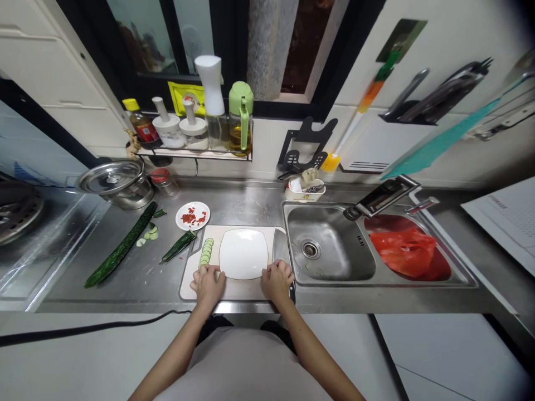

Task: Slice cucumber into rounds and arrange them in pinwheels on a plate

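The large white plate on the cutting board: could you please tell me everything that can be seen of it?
The large white plate is a rounded square with gently bowed sides and a thin dark edge line. Its smooth, glossy surface looks ceramic. It lies face up on the cutting board, between cucumber slices and a broad-bladed knife. The left hand and right hand appear to touch its near corners.

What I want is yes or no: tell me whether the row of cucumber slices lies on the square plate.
No, the cucumber slices in that row lie on the cutting board, beside the plate.
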`<state>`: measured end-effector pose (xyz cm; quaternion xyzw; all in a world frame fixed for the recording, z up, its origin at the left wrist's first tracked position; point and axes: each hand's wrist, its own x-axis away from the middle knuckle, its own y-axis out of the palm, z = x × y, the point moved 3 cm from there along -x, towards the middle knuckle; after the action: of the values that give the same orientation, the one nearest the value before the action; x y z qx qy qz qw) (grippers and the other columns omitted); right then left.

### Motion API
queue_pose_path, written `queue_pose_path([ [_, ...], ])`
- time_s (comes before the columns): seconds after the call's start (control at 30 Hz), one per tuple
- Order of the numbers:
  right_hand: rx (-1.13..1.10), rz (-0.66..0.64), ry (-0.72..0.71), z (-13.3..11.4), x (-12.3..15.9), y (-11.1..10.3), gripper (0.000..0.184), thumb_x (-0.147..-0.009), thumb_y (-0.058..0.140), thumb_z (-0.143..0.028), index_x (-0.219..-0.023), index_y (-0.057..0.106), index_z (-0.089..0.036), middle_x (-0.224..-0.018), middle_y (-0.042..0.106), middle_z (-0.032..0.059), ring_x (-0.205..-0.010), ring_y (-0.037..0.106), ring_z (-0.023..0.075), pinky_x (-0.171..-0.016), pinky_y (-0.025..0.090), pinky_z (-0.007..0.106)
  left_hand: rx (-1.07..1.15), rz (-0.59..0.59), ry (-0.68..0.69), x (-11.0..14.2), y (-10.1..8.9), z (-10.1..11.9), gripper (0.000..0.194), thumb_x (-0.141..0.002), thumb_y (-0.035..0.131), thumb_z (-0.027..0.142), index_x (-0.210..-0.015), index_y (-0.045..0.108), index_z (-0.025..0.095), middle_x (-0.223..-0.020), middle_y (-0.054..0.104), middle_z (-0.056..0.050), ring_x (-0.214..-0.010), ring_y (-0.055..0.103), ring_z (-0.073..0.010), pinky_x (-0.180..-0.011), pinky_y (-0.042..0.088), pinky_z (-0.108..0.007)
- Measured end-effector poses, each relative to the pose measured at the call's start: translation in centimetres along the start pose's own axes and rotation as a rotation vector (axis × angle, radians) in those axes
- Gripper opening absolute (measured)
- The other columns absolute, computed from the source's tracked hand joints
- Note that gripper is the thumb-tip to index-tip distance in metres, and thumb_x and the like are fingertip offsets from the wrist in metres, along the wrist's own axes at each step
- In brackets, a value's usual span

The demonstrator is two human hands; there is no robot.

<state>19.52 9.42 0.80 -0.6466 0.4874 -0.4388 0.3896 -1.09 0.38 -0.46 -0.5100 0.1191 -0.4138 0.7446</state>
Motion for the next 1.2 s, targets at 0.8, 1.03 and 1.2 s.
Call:
queue_pose_path([
  [0.8,-0.066,0.053,0.060,1.4,-0.3,-1.5,0.035,-0.083,0.047,-0.037,-0.106,0.068,-0.022,-0.118,0.052,0.0129,-0.112,0.040,0.0323,-0.094,0.025,0.045,0.010,0.187,-0.202,-0.2,-3.0,-5.2,0.030,-0.083,0.053,0.041,-0.107,0.060,0.024,-0.106,0.059,-0.009,-0.105,0.047,-0.0308,-0.091,0.029,-0.047],
  [1.03,-0.093,0.076,0.013,1.1,-0.4,-0.9,0.030,-0.083,0.050,-0.037,-0.102,0.068,-0.023,-0.118,0.052,0.0115,-0.110,0.040,0.0305,-0.093,0.026,0.044,-0.062,0.169,-0.233,-0.4,-2.5,-5.0,0.035,-0.081,0.054,0.048,-0.103,0.063,0.022,-0.108,0.057,-0.012,-0.107,0.046,-0.0341,-0.090,0.029,-0.047],
  [1.2,-0.105,0.090,-0.006,1.1,-0.2,-0.9,0.030,-0.083,0.051,-0.036,-0.101,0.069,-0.021,-0.116,0.053,0.0125,-0.109,0.042,0.0311,-0.090,0.028,0.045,-0.015,0.221,-0.211,-0.4,-2.2,-4.8,0.025,-0.081,0.056,0.042,-0.096,0.064,0.023,-0.106,0.059,-0.010,-0.105,0.047,-0.0330,-0.089,0.030,-0.046],
])
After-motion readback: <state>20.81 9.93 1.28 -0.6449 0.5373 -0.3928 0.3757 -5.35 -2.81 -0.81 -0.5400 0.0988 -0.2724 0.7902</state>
